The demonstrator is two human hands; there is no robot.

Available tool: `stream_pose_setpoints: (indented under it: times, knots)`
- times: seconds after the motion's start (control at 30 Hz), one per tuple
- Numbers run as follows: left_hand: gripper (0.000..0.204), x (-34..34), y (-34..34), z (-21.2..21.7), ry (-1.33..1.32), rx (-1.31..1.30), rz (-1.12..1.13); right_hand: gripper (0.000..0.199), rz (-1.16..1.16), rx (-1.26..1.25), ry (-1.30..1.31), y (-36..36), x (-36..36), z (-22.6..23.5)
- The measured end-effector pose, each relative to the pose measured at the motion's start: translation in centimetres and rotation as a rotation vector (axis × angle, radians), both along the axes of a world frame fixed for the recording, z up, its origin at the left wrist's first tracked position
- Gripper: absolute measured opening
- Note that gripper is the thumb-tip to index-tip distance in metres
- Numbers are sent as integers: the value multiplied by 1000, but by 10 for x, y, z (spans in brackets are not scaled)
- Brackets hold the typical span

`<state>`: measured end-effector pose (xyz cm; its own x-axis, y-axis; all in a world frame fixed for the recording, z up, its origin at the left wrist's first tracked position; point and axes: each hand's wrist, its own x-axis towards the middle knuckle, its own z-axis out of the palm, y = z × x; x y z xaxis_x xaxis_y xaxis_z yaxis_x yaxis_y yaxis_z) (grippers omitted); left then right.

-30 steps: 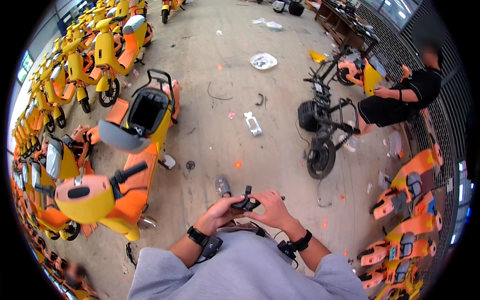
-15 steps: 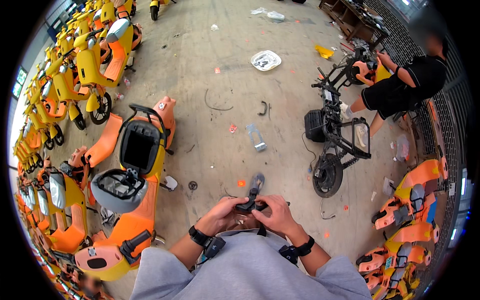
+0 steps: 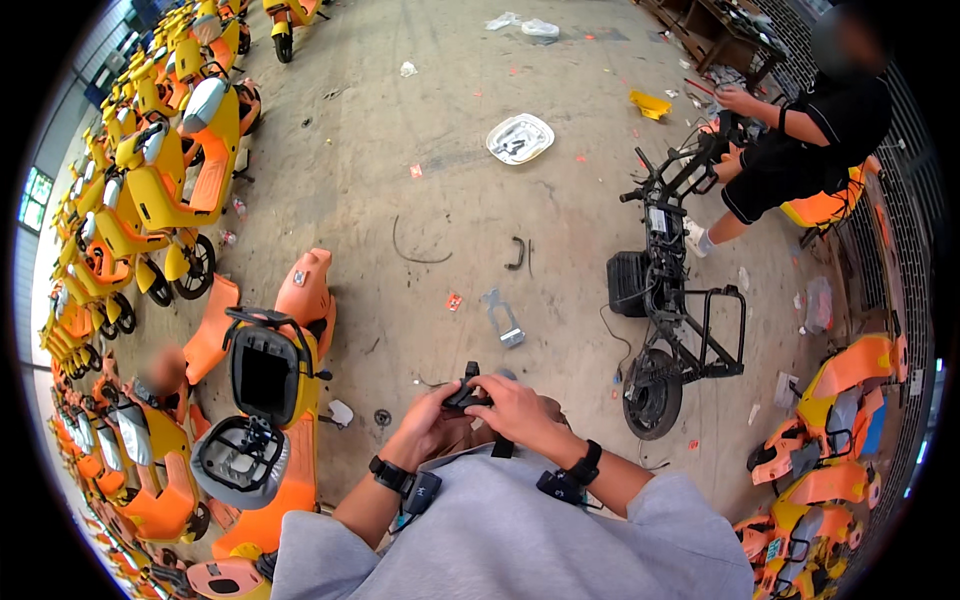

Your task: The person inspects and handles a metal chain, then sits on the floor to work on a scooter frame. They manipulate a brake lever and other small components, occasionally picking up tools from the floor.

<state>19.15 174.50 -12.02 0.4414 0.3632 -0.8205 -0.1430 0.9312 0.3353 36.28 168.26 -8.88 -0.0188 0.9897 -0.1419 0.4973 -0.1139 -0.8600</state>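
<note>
Both of my hands meet in front of my chest on a small black part (image 3: 466, 390) with a strap hanging below it. My left hand (image 3: 428, 426) cups it from the left. From the right, my right hand (image 3: 513, 408) closes over it, fingers curled on top. Each wrist wears a black band. The part's exact shape is hidden by my fingers.
An orange and yellow scooter (image 3: 265, 400) with its seat box open stands at my left. A stripped black scooter frame (image 3: 668, 310) stands to the right, where a seated person (image 3: 800, 140) works. Rows of yellow scooters (image 3: 150, 170) line the left. A metal bracket (image 3: 503, 320) lies on the concrete floor.
My view has swung toward the right and forward, so the open scooter sits lower left and the black frame nearer. My hands stay together on the black part.
</note>
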Motion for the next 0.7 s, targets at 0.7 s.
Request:
stream_pose_setpoints:
  times: [0.7]
  knots:
    - [26,-24,427,-74,37,153,223,39,-394,-199,-22,381,126,-45]
